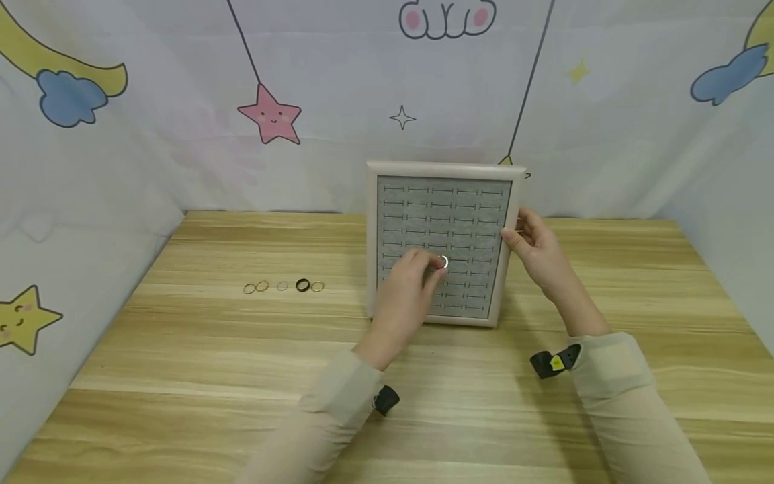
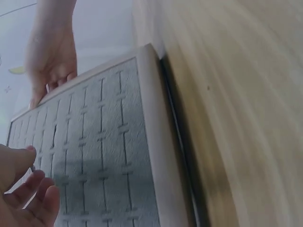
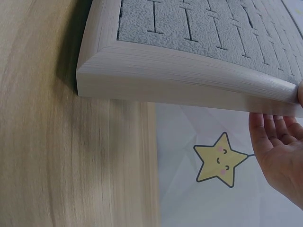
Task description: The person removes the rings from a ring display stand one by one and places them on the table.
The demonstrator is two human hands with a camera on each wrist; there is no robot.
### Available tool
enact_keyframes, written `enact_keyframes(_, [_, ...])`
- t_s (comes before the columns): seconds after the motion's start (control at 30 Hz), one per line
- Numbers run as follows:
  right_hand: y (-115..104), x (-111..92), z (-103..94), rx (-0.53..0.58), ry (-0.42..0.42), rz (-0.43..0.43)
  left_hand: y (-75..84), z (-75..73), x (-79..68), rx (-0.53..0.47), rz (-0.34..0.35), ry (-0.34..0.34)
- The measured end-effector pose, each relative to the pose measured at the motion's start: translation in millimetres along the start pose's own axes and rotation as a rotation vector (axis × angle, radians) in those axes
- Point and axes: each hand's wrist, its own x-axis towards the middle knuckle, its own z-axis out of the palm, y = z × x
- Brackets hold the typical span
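Observation:
A framed ring display board [image 1: 446,215] with grey slotted padding and a pale wooden frame stands upright on the table. My left hand [image 1: 406,286] pinches a silver ring [image 1: 444,261] between thumb and fingertips, right in front of the padding near the middle slots. In the left wrist view those fingers [image 2: 28,187] hold the ring edge-on, close to the slotted surface. My right hand [image 1: 535,252] grips the board's right side, thumb on the front of the frame and fingers behind it. The right wrist view shows the fingers [image 3: 270,127] against the frame's edge.
Left of the board, several rings lie in a row on the wooden table [image 1: 181,356], among them a wide black ring [image 1: 302,285] and a thin gold ring [image 1: 318,286]. A white curtain [image 1: 338,87] with printed stars and clouds hangs behind and at the sides.

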Motion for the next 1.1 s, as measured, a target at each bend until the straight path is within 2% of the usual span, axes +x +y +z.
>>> enact_keyframes(0.13, [0, 0, 0.3, -0.007, -0.003, -0.004, -9.2, -16.1, 0.6, -0.023, -0.013, 0.117])
enact_keyframes(0.33, [0, 1, -0.3, -0.006, -0.003, -0.004, -30.5, -45.7, 2.0, -0.079, -0.13, 0.272])
enact_keyframes(0.43, [0, 1, -0.8, -0.006, -0.004, -0.001, -43.9, -55.0, 1.1, -0.076, -0.173, 0.314])
enact_keyframes(0.53, [1, 1, -0.9, -0.01, -0.009, 0.007, -56.3, -60.2, -1.2, -0.048, -0.192, 0.317])
enact_keyframes(0.63, [2, 1, -0.9, -0.016, -0.015, 0.014, -65.8, -62.4, -4.2, -0.023, -0.212, 0.286])
enact_keyframes(0.73, [2, 0, -0.9, -0.016, -0.014, 0.016, -73.5, -61.7, -7.4, -0.008, -0.266, 0.224])
enact_keyframes(0.9, [0, 0, -0.4, -0.007, -0.004, 0.01, -85.4, -57.9, -11.2, 0.034, -0.38, 0.061])
enact_keyframes(1.0, [0, -1, -0.1, -0.002, -0.001, 0.009, -92.3, -55.9, -13.4, 0.077, -0.41, -0.041])
enact_keyframes(1.1, [0, -1, -0.1, -0.001, -0.002, 0.009, -98.6, -54.2, -16.1, 0.12, -0.421, -0.111])
